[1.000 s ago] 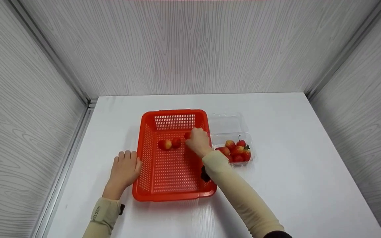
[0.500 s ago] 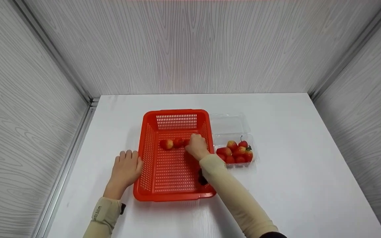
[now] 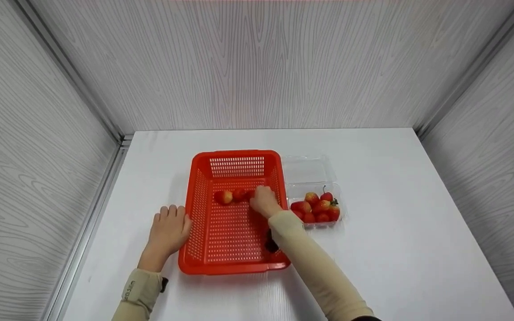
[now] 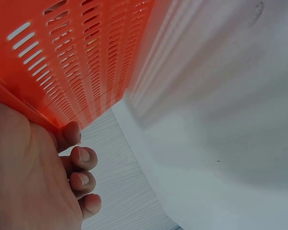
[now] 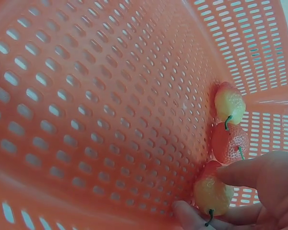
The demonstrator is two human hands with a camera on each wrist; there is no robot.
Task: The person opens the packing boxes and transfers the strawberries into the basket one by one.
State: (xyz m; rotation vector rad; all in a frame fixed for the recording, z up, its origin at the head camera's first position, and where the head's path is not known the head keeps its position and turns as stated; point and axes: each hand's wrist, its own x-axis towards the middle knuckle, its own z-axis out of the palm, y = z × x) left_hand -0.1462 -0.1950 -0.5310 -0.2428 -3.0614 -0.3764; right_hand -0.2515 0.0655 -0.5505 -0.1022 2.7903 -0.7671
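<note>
My right hand [image 3: 264, 201] reaches down into a red perforated basket [image 3: 234, 269]. In the right wrist view its thumb and fingers pinch a red-and-yellow strawberry [image 5: 213, 194] with a thin green stem, low against the basket wall. Two more strawberries lie in a row with it: a redder one [image 5: 228, 143] right beside it and a yellow-tipped one [image 5: 230, 103] beyond. At the basket's left side, my left hand [image 3: 167, 229] holds the rim, its thumb over the edge and its bent fingers outside; the thumb is hidden in the left wrist view.
Right of the basket stands a clear plastic box [image 3: 341, 207] holding several strawberries [image 3: 321, 206], its transparent lid [image 3: 308, 169] folded open behind. Everything rests on a white table [image 3: 400, 223] enclosed by grey wood-grain panels [image 3: 257, 67].
My right hand has lowered slightly toward the near side inside the basket, bringing its strawberry down to the end of the row. The left hand stays at the rim.
</note>
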